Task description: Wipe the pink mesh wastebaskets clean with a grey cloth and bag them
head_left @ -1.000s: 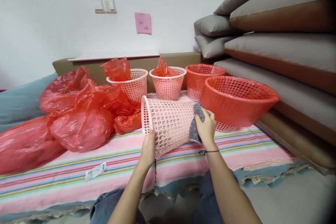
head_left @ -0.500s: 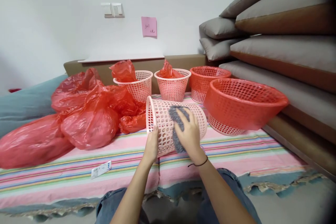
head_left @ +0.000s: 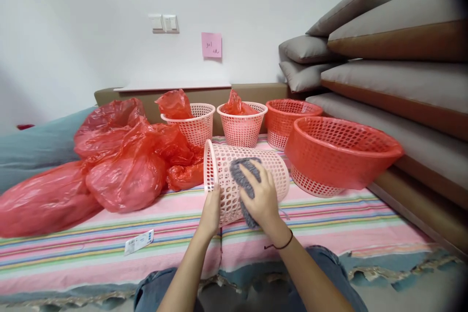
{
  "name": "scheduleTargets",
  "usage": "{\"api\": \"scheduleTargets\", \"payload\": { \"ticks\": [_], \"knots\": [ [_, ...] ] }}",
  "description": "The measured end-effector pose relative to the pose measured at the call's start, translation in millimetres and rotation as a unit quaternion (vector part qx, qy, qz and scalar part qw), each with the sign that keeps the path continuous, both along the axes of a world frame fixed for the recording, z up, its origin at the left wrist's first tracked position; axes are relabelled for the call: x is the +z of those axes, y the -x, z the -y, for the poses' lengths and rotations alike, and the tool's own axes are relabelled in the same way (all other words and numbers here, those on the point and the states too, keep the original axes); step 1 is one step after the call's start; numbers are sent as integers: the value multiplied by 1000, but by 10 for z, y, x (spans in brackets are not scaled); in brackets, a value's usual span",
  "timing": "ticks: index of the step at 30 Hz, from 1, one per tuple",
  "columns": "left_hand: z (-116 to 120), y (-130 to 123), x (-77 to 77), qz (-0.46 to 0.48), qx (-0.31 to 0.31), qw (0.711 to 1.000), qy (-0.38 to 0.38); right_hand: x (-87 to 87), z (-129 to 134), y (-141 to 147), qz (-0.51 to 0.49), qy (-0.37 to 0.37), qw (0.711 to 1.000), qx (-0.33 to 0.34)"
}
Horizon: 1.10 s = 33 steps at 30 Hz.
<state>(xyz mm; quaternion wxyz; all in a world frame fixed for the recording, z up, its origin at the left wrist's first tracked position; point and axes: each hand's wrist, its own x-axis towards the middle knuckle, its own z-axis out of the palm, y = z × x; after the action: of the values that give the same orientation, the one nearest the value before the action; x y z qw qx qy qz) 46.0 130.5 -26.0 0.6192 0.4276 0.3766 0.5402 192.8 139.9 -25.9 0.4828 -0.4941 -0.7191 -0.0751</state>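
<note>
A pale pink perforated plastic basket point(head_left: 226, 195) lies on its side on the striped cloth point(head_left: 175, 234), its mouth facing left. My left hand point(head_left: 211, 209) grips the basket's rim at the lower left, with the thumb outside and the other fingers mostly hidden. Pressed against the basket's side is a dark grey cloth point(head_left: 246, 168), held under my right hand point(head_left: 261, 197), whose fingers are spread over it. A dark band circles my right wrist.
Behind stand two pink baskets point(head_left: 197, 126) holding red plastic. Two baskets lined with red bags point(head_left: 340, 151) stand to the right, beside stacked grey-brown cushions point(head_left: 395, 78). Full red plastic bags point(head_left: 124, 180) lie at left. Nearer me is a white tag point(head_left: 139, 242).
My right hand and the grey cloth have shifted slightly left on the basket's side. My left hand keeps its hold on the rim. The whole view has tilted up a little.
</note>
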Motion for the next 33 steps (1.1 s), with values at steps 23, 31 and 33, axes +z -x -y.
{"api": "scheduleTargets", "payload": {
  "ticks": [23,31,33],
  "knots": [
    [-171,-89,-60,-71,120,985,-104,168,54,413,-52,7,999,12],
    [-36,28,-22,-63,41,997,-20,-129,-276,-368,-120,35,984,-126],
    [24,65,-8,-61,40,997,-4,-249,-358,-630,-166,57,969,-176]
  ]
}}
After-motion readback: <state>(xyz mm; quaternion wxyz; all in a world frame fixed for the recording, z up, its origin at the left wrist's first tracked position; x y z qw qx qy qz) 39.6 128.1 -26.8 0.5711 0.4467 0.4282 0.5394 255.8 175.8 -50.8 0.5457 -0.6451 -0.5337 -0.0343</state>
